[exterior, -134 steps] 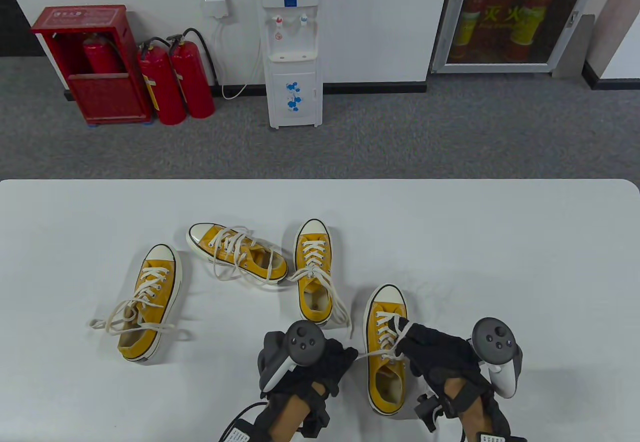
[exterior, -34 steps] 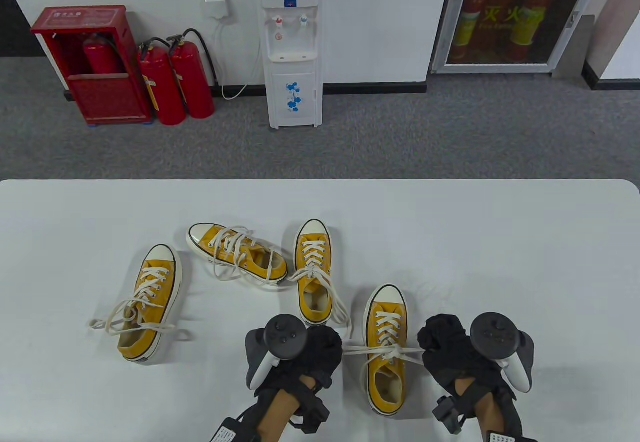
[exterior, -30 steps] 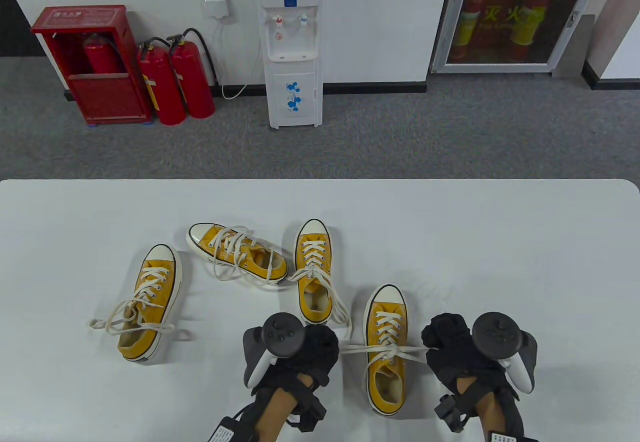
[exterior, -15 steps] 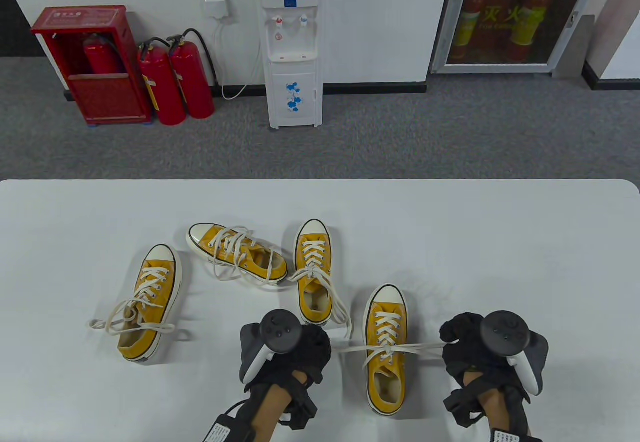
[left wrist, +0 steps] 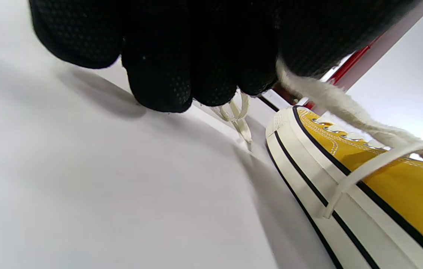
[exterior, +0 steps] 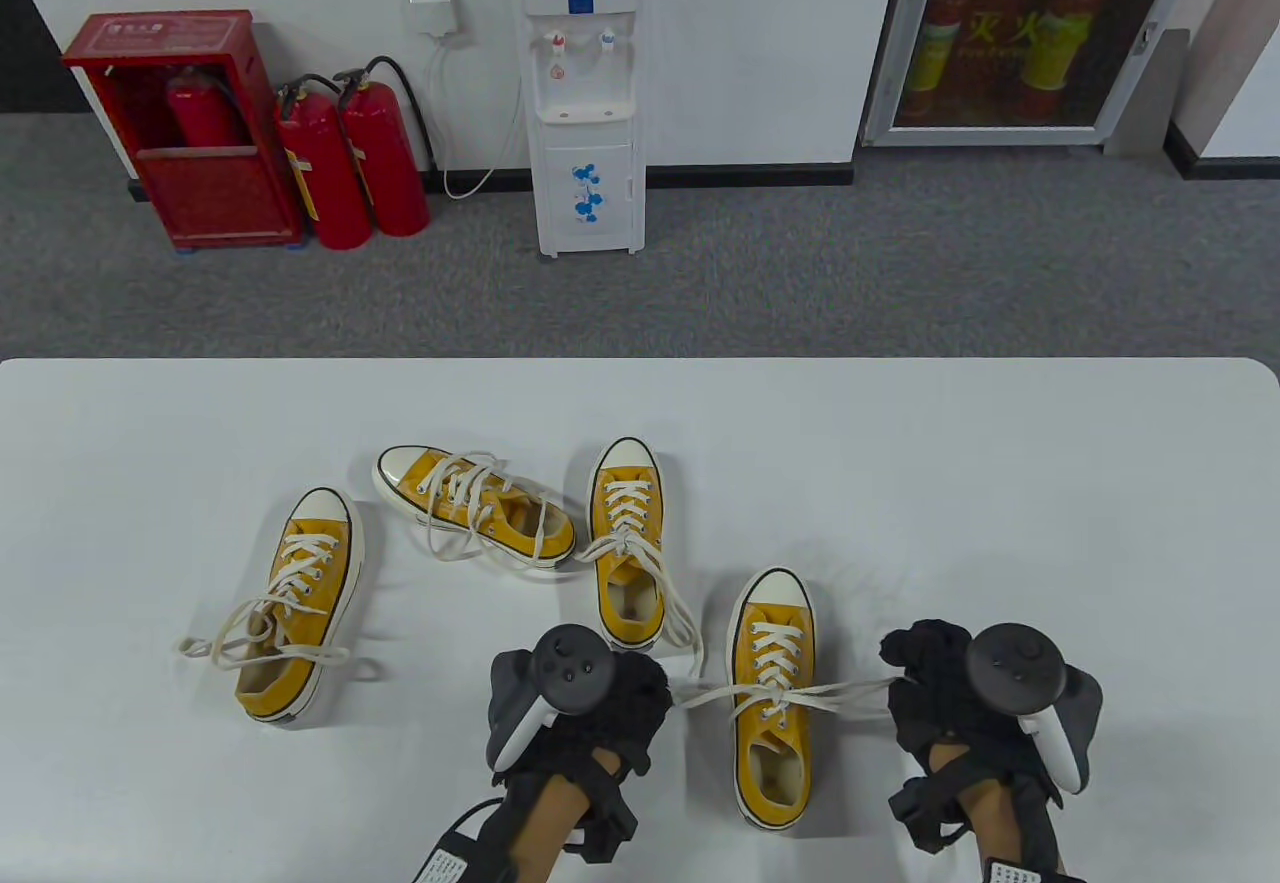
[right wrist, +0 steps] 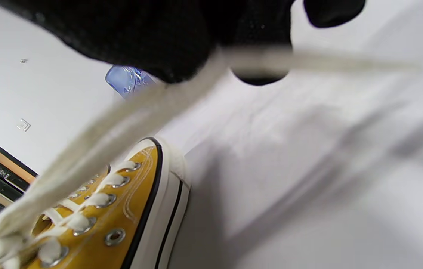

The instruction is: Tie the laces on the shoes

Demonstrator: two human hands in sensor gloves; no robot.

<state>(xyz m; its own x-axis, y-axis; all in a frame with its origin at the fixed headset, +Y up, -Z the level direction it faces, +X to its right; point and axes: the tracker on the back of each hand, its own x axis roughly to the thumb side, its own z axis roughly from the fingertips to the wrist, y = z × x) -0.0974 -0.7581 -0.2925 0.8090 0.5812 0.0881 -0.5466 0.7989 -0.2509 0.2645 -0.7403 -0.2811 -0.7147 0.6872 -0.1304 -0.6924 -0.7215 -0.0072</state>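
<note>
Both hands clenched lace ends of the near shoe (exterior: 772, 698) on the bench (exterior: 1000, 483): left grip (exterior: 610, 698), right grip (exterior: 935, 683). Uneven pull could've dragged shoe sideways or loosened the knot.

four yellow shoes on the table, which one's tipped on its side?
The far-left-of-centre shoe, toe pointing left, between the leftmost shoe and the middle one. Its sole edge faces the camera; the others sit upright.
</note>
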